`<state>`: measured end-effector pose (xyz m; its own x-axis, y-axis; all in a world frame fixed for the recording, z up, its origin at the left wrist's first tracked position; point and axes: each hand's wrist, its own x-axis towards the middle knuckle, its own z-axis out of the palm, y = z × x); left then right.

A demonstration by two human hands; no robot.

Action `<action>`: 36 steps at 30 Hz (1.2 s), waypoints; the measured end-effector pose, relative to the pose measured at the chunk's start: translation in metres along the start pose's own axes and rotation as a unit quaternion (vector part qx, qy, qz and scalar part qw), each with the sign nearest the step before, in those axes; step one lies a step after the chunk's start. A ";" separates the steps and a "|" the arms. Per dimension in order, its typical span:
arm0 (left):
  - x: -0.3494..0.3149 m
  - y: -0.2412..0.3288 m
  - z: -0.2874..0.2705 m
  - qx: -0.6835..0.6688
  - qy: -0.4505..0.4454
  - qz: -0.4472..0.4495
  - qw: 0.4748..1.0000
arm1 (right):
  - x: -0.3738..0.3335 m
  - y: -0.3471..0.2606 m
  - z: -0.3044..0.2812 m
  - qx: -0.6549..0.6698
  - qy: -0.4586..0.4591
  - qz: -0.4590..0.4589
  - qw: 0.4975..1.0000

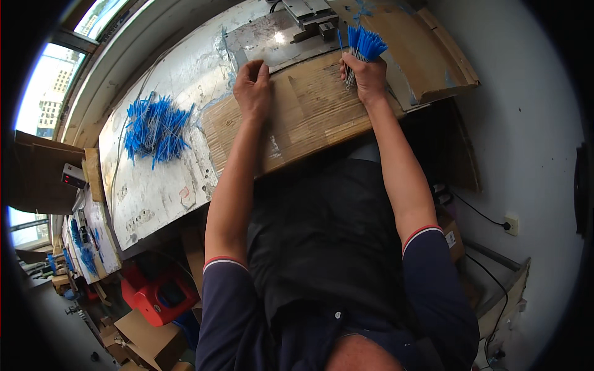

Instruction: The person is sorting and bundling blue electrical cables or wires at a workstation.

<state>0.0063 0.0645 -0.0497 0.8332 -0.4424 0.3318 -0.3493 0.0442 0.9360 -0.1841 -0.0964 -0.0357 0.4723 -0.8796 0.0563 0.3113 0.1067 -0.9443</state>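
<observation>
My right hand [366,75] is closed around a bundle of thin wires with blue sleeved tips [365,44]. The blue ends fan out above the fist, and bare silvery ends show below it. One blue-tipped wire [340,41] stands a little apart at the bundle's left. My left hand [252,93] is raised over the left part of the cardboard sheet [309,102], its fingers loosely curled and the thumb apart from them. Nothing can be seen in it. A loose heap of similar blue-tipped wires [156,131] lies on the white worktable [167,191], to the left.
A metal fixture [309,15] stands on a metal plate [260,40] at the far side. Another cardboard piece [427,55] covers the table's right end. Windows line the left, with a small side table [102,247] below. A red machine [154,297] and cardboard boxes [148,337] sit beneath.
</observation>
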 end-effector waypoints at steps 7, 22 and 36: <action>-0.067 0.009 -0.118 0.108 -0.031 0.009 0.994 | 0.001 0.012 -0.007 0.002 0.001 -0.097 0.995; -0.086 0.010 -0.143 0.148 -0.032 0.032 0.988 | -0.025 0.002 0.005 0.011 0.067 -0.097 0.993; -0.077 0.018 -0.123 0.110 -0.032 -0.022 0.993 | -0.028 -0.007 0.000 -0.038 0.045 -0.031 0.998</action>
<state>-0.0117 0.2093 -0.0441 0.8227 -0.4966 0.2766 -0.4046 -0.1696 0.8987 -0.1995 -0.0726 -0.0308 0.3774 -0.9218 0.0884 0.2724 0.0193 -0.9620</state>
